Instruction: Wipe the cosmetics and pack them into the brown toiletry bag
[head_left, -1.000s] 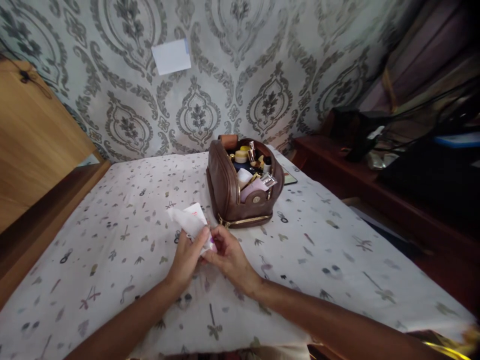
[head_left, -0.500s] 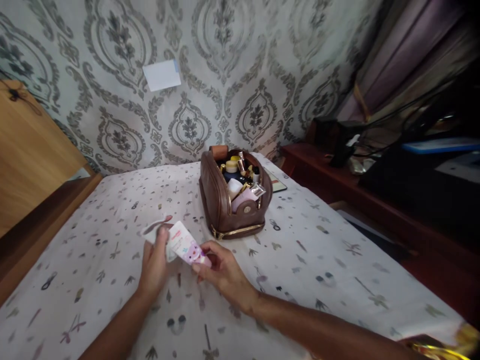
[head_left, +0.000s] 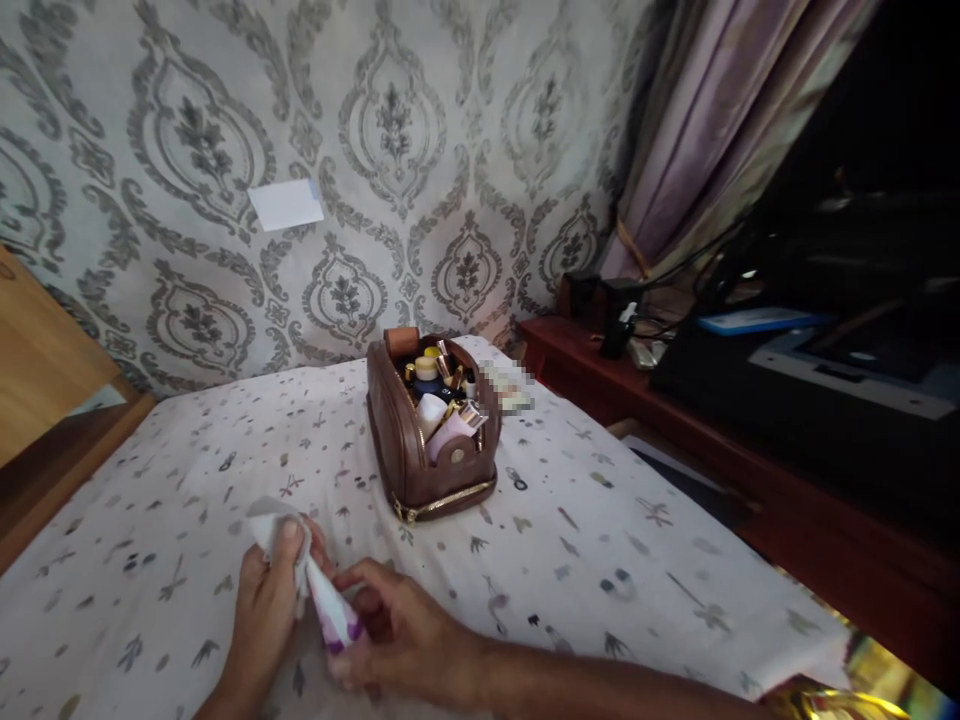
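Note:
My right hand (head_left: 397, 630) grips the lower end of a small white tube with pink and purple print (head_left: 331, 612), held over the patterned bedsheet. My left hand (head_left: 264, 610) presses a crumpled white tissue (head_left: 268, 520) against the tube's upper part. An open brown leather toiletry bag (head_left: 416, 455) stands upright beyond my hands, stuffed with several small bottles, jars and tubes.
The white sheet with small prints (head_left: 600, 540) covers the bed up to the damask wallpaper. A wooden headboard (head_left: 45, 400) rises at left. A dark red bench (head_left: 675, 420) with cables and a black device runs along the right, under a purple curtain (head_left: 705, 130).
My hands and the tube now sit lower and further left in view. The tissue has gone from beside the tube to over its upper part. The camera has swung right.

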